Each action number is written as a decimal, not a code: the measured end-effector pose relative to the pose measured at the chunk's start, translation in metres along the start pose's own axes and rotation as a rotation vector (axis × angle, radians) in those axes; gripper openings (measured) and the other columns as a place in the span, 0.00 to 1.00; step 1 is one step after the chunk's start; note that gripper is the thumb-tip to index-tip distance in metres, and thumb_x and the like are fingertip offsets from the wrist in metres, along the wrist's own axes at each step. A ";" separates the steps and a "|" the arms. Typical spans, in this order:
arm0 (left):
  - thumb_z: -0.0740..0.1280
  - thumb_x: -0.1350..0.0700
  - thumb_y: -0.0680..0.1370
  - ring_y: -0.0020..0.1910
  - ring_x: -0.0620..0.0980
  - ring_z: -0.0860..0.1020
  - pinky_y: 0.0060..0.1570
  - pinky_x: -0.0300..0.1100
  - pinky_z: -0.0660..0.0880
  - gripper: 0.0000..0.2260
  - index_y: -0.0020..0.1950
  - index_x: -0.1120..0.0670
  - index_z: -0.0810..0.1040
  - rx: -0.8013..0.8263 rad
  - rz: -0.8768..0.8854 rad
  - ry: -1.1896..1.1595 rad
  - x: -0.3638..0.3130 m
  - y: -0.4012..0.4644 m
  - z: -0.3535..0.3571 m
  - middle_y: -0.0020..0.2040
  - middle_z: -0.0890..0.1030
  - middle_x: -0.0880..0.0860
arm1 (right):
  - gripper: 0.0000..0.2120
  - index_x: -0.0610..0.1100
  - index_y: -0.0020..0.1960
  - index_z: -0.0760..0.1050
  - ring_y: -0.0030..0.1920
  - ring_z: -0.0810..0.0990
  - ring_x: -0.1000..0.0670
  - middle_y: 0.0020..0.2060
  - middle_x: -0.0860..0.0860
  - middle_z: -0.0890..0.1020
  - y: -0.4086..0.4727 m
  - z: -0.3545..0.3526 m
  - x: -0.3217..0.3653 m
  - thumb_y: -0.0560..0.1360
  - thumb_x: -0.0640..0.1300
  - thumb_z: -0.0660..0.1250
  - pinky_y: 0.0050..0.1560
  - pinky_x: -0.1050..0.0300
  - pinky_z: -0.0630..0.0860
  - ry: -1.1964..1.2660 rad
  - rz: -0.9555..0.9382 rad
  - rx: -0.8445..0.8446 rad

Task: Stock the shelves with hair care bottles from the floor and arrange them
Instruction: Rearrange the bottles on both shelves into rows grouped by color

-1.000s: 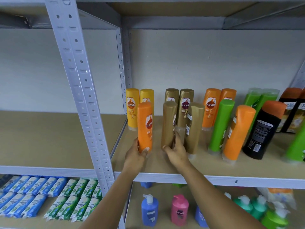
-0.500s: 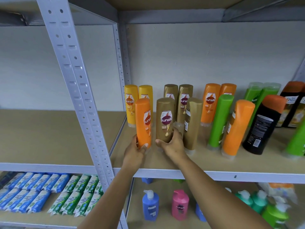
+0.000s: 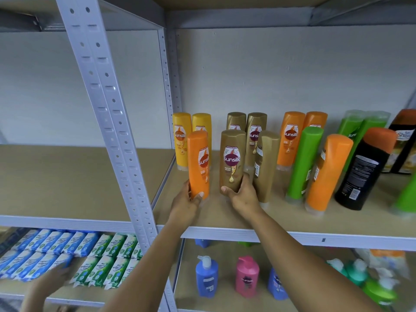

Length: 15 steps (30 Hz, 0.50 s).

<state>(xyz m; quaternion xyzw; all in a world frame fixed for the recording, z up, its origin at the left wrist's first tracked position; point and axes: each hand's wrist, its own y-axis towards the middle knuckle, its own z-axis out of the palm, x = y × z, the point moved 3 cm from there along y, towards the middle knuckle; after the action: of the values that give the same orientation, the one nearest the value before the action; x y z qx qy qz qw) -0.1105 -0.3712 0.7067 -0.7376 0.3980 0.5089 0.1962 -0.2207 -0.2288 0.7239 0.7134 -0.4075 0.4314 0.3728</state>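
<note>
A tall orange plastic Sunsilk bottle (image 3: pixel 198 164) stands upright on the tan board shelf (image 3: pixel 225 216), its base gripped by the left hand (image 3: pixel 188 200). At its 3 o'clock, the right hand (image 3: pixel 244 194) wraps the foot of a gold Sunsilk bottle (image 3: pixel 232 161). Two yellow bottles (image 3: pixel 191 137) crowd in at 12 o'clock; another gold bottle (image 3: pixel 265 165) touches the right hand.

left arm: reaches up and forward from below, bare forearm | left hand (image 3: pixel 188 200): fingers and thumb curled in a grip, thumb to the front | right arm: extended alongside, angled inward | right hand (image 3: pixel 244 193): fingers wrapped in a grip, thumb pointing left
</note>
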 end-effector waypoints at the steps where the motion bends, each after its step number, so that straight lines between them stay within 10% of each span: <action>1: 0.64 0.46 0.78 0.64 0.51 0.72 0.60 0.48 0.70 0.25 0.73 0.47 0.61 0.005 -0.005 -0.003 0.000 0.000 0.000 0.68 0.73 0.49 | 0.28 0.46 0.67 0.64 0.64 0.72 0.47 0.63 0.49 0.75 0.001 -0.001 -0.001 0.72 0.46 0.73 0.64 0.54 0.68 -0.013 0.006 0.009; 12: 0.63 0.45 0.78 0.64 0.52 0.73 0.61 0.49 0.72 0.25 0.74 0.47 0.61 0.010 -0.008 -0.007 0.001 -0.001 0.001 0.68 0.73 0.50 | 0.31 0.47 0.74 0.60 0.69 0.69 0.47 0.68 0.50 0.72 -0.011 -0.011 0.004 0.75 0.47 0.69 0.68 0.52 0.65 -0.135 0.028 0.090; 15: 0.64 0.45 0.78 0.63 0.51 0.73 0.59 0.47 0.72 0.26 0.73 0.47 0.61 0.006 -0.001 -0.026 0.002 -0.001 0.001 0.67 0.73 0.49 | 0.19 0.44 0.66 0.71 0.57 0.78 0.52 0.59 0.49 0.79 -0.039 -0.030 -0.001 0.76 0.43 0.67 0.57 0.67 0.71 -0.133 -0.075 -0.012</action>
<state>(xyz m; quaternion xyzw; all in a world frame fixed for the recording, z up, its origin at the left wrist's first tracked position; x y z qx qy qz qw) -0.1101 -0.3709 0.7044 -0.7306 0.3967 0.5171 0.2036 -0.1956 -0.1870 0.7263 0.7530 -0.4069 0.3661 0.3652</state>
